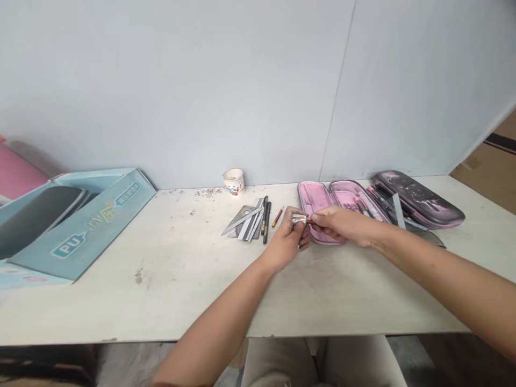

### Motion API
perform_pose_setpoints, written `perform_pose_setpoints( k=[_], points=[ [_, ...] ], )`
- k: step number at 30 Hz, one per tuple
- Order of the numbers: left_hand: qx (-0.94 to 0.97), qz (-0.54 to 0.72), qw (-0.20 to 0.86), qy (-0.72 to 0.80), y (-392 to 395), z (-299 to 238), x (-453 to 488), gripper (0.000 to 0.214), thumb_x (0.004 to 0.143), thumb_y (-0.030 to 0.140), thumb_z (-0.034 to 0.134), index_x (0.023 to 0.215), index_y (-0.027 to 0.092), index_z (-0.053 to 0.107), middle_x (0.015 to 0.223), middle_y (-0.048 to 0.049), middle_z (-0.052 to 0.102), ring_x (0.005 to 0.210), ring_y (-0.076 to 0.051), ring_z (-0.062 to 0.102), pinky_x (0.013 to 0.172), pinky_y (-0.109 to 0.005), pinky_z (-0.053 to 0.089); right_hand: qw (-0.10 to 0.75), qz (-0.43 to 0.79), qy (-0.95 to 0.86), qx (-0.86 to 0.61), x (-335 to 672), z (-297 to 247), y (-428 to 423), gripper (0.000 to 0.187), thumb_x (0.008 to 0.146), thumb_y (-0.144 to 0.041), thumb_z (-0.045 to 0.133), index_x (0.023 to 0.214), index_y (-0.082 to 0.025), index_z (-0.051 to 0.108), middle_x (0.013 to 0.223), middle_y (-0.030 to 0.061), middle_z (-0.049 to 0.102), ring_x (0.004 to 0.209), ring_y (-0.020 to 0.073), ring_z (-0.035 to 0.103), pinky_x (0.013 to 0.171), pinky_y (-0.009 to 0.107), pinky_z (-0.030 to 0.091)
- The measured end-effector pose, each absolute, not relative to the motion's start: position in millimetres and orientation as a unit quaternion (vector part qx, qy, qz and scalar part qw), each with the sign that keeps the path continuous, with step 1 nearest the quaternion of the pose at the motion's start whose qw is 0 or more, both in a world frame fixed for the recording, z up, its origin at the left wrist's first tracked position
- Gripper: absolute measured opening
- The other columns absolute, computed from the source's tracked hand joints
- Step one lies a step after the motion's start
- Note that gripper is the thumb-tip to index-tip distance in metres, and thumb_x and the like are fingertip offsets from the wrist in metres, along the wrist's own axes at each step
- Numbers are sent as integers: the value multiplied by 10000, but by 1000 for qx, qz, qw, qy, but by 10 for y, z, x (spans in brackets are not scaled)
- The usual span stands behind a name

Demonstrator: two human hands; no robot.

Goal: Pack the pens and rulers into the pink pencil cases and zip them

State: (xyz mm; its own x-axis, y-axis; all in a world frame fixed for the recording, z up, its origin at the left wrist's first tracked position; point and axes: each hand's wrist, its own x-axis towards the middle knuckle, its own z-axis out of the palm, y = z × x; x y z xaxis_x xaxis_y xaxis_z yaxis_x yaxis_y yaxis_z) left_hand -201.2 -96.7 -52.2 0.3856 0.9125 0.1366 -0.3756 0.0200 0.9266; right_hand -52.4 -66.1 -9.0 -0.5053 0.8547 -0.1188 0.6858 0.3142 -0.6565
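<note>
Hands [287, 241] [346, 226] on metal sharpener [299, 219], red pencil [310, 221]

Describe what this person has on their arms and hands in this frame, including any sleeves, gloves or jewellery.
The left hand and right hand are bare, with no gloves, and no watch or band shows at either wrist. The left forearm and right forearm have no sleeves over them. Below the table edge, light beige trousers show.
</note>
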Motion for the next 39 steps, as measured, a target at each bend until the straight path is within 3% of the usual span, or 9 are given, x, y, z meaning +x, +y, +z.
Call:
perform_pose_setpoints(
  k=[3, 9, 11, 16, 18, 22, 25, 32, 39],
  points=[
    [496, 495, 654, 287, -956, -524, -1991, 206, 832, 361, 501, 892, 227, 355, 590, 81, 351, 451, -39, 316, 450, -159, 255, 122, 355, -789, -487, -525, -43, -643, 375, 888, -352, 253, 659, -173, 490, 482, -30, 378, 422, 93, 317, 446, 227, 245],
    [398, 540, 679, 299, -922, -512, -1998, 170, 833, 328, 486, 848, 212, 363, 583, 77, 329, 435, -28, 274, 428, -143, 212, 161, -58, -905, -389, -577, -171, -707, 184, 800, -171, 395, 820, -141, 576, 794, 115, 594, 708, 177, 499, 549, 269, 251],
    [411, 542, 673, 289, -931, -509, -2023, 174, 830, 326, 493, 857, 218, 359, 583, 79, 333, 439, -29, 283, 434, -142, 222, 156, -43, -900, -404, -610, -189, -689, 187, 798, -173, 388, 787, -142, 572, 745, 102, 592, 670, 168, 491, 547, 270, 247],
    [502, 522, 625, 291, -938, -523, -2040, 202, 825, 350, 504, 903, 237, 355, 584, 83, 351, 445, -41, 324, 436, -152, 254, 119, 342, -798, -481, -643, -52, -578, 323, 864, -304, 285, 644, -173, 481, 490, -25, 400, 444, 93, 324, 479, 232, 247],
    [503, 520, 623, 298, -925, -528, -2025, 187, 834, 348, 487, 898, 235, 352, 585, 83, 359, 439, -40, 317, 431, -151, 249, 97, 386, -776, -489, -632, -1, -574, 319, 867, -318, 276, 659, -176, 473, 481, -38, 371, 428, 91, 301, 463, 228, 244],
    [442, 550, 643, 299, -900, -516, -2021, 149, 846, 325, 461, 880, 223, 359, 596, 78, 364, 438, -32, 305, 433, -152, 252, 144, 80, -874, -456, -622, -22, -662, 244, 860, -280, 329, 791, -160, 531, 721, 57, 570, 649, 149, 487, 534, 245, 269],
    [424, 557, 654, 288, -896, -504, -2054, 155, 844, 330, 467, 883, 226, 359, 587, 82, 347, 434, -30, 298, 434, -150, 251, 120, -91, -908, -390, -630, -94, -700, 189, 819, -171, 369, 865, -160, 552, 842, 93, 611, 767, 185, 526, 552, 265, 252],
    [513, 534, 603, 297, -886, -510, -2093, 215, 830, 379, 491, 912, 229, 360, 618, 78, 392, 453, -42, 355, 444, -170, 314, 139, 94, -884, -436, -619, -102, -591, 356, 910, -258, 234, 754, -167, 541, 667, 36, 603, 601, 122, 511, 553, 231, 296],
    [505, 537, 599, 314, -874, -537, -2099, 186, 845, 369, 456, 920, 230, 357, 614, 83, 374, 450, -41, 348, 439, -170, 316, 124, -75, -899, -414, -613, -125, -705, 182, 830, -177, 378, 878, -171, 553, 840, 83, 638, 777, 189, 562, 560, 263, 255]
  ],
)
